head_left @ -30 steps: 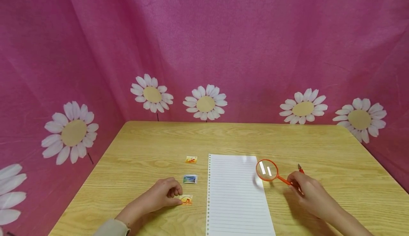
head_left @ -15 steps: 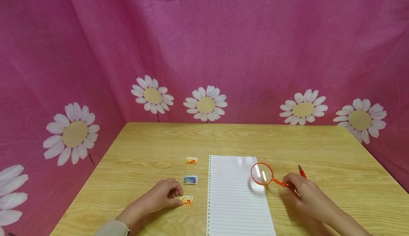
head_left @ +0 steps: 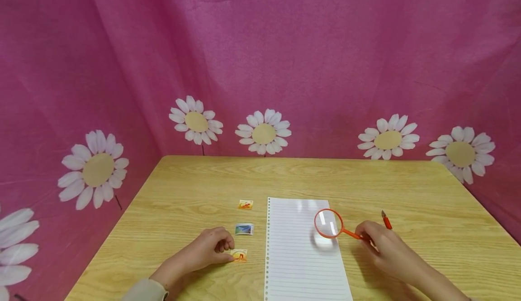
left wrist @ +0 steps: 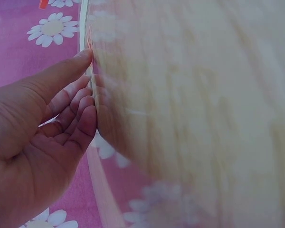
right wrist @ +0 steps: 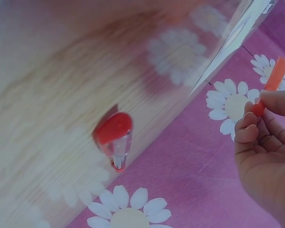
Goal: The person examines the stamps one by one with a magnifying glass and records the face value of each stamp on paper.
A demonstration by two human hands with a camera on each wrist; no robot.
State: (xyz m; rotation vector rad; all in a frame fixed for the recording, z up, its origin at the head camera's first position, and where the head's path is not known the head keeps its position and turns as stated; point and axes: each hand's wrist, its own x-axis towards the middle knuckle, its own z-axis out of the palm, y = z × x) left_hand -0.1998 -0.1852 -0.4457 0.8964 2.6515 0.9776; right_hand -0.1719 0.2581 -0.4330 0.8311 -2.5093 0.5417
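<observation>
From the head view, a person's right hand (head_left: 380, 249) pinches the slim orange handle (head_left: 353, 235) of a magnifying glass (head_left: 341, 230), its round lens held above the right side of a lined paper sheet (head_left: 301, 265), right of the middle of the wood-grained worktop (head_left: 195, 179). It looks light and stiff, probably plastic; the glossy lens would likely smudge, so the handle is the place to hold. The left hand (head_left: 207, 249), fingers loosely bent, rests toward the near edge, thumb touching a small yellow card (head_left: 239, 256), thin and probably easily creased, best taken by its edge. Farther toward the far edge lie a blue card (head_left: 244, 229) and an orange card (head_left: 246, 204); a red pen (head_left: 386, 220) lies toward the right edge. Behind hangs pink daisy-printed fabric (head_left: 285, 43). From the left wrist, the thumb stands apart from the fingers, all meeting the shiny worktop; the card barely shows. From the right wrist, thumb and fingers pinch the smooth handle, lens out of sight; the pen has a clear, tapering tip.
</observation>
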